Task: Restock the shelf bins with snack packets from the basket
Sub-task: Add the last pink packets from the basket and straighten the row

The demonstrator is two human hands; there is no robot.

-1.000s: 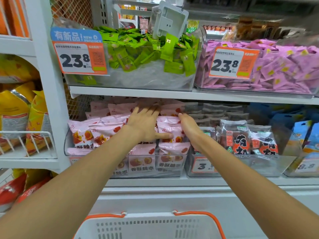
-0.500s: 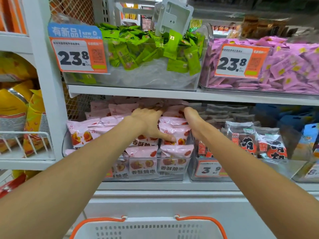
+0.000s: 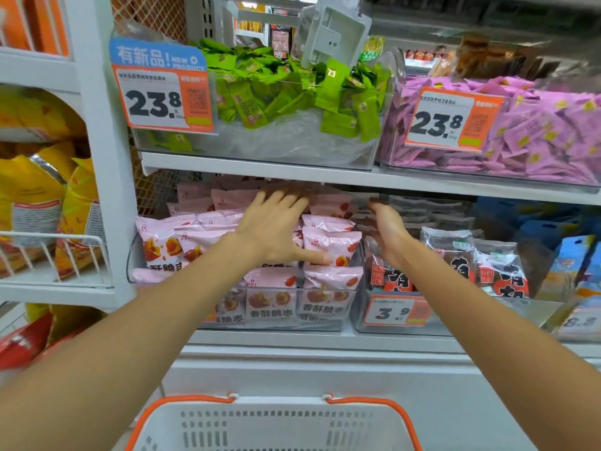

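Pink snack packets (image 3: 330, 244) fill a clear bin (image 3: 325, 323) on the lower shelf. My left hand (image 3: 276, 229) lies flat over the pink packets, fingers straight and reaching toward the back, thumb stretched right across a packet. My right hand (image 3: 388, 232) hovers at the bin's right edge, palm turned left, fingers relaxed and holding nothing. A white basket with orange handles (image 3: 273, 424) sits below at the bottom edge; its inside is out of view.
Right of the pink packets stands a clear bin of dark packets (image 3: 461, 255) with a 3.9 price tag. The shelf above (image 3: 357, 177) carries bins of green sachets (image 3: 292, 92) and purple sachets (image 3: 536, 131). Yellow bags (image 3: 39, 203) fill the left rack.
Both hands have lifted off the pink packets a little. My right hand has pulled away to the right and turned its palm inward; my left hand has stretched farther back.
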